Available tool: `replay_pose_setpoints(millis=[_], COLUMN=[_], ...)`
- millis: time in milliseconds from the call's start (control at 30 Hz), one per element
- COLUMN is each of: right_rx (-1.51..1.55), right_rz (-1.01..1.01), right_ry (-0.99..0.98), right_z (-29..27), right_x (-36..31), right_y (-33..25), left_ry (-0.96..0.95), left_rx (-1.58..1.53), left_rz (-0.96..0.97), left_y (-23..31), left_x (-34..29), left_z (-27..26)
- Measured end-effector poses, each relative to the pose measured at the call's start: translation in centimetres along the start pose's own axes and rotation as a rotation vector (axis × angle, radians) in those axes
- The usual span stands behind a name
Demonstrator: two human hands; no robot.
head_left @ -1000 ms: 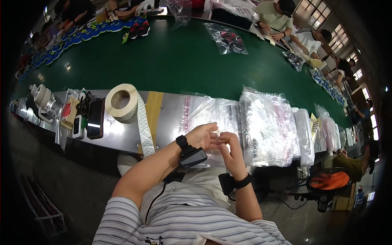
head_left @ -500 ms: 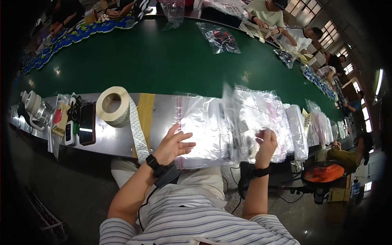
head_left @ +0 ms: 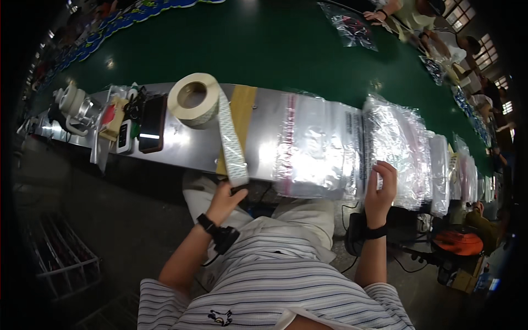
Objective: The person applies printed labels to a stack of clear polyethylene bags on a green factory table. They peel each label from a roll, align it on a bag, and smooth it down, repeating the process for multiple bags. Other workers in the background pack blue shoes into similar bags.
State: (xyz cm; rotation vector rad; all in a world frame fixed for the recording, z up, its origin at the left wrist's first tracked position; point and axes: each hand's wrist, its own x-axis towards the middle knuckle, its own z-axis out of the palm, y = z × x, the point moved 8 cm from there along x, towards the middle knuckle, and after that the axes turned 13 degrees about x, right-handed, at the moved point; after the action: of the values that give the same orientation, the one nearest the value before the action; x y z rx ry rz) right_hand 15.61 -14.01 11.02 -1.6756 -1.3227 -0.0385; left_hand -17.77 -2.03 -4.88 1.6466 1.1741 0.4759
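My left hand [head_left: 224,202] is at the front edge of the metal counter, its thumb and fingers closed at the hanging end of a label strip [head_left: 232,157]. That strip runs off a large roll of labels [head_left: 193,99]. My right hand [head_left: 381,190] rests at the near edge of a thick pile of clear plastic bags [head_left: 397,132], fingers curled together; whether a bag edge is between them is hidden. Between my hands, a flatter spread of clear bags [head_left: 319,146] with a pink-striped left edge lies on the counter and juts over its front.
A phone [head_left: 152,124], a small white device [head_left: 125,136], a wooden block [head_left: 113,118] and a clear jug [head_left: 77,110] stand left on the counter. Beyond runs a green belt [head_left: 247,49] with a bagged item [head_left: 352,30]. An orange fan [head_left: 457,242] is at right.
My left hand has left the bags and gone to the label strip's end. The blurred bag raised near my right hand now lies down. The view has shifted, moving the counter up and right.
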Motion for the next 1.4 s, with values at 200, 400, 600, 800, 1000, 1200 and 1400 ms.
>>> replay_pose_setpoints(millis=[200, 400, 600, 800, 1000, 1200, 1400], right_rx=[0.677, 1.161, 1.572, 1.37, 1.28, 1.293, 1.298], right_rz=[0.402, 1.058, 1.232, 1.157, 1.166, 1.179, 1.061], right_ry=[-0.84, -0.803, -0.819, -0.811, -0.825, -0.811, -0.816], right_z=[15.7, 19.7, 20.0, 17.4, 17.7, 18.2, 16.6], right_x=[-3.9, -5.5, -5.1, -4.6, -6.0, -6.2, -5.1], right_y=[-7.6, -7.3, -9.1, -6.2, -5.5, -3.9, -4.4], left_ry=[-0.304, -0.345, -0.374, -0.35, -0.592, -0.474, -0.16], left_rx=[-0.4, -0.079, 0.388, -0.131, -0.054, -0.114, 0.011], left_rz=[-0.168, 0.038, 0.322, 1.133, 1.206, 1.19, 0.397], left_y=[5.3, 10.7, 17.4, 31.1, 31.6, 30.8, 19.5], left_x=[-1.7, -2.6, -2.2, -9.7, -13.2, -12.4, 2.6], left_z=[3.6, -0.1, -1.4, -7.1, -5.6, -7.8, -11.3])
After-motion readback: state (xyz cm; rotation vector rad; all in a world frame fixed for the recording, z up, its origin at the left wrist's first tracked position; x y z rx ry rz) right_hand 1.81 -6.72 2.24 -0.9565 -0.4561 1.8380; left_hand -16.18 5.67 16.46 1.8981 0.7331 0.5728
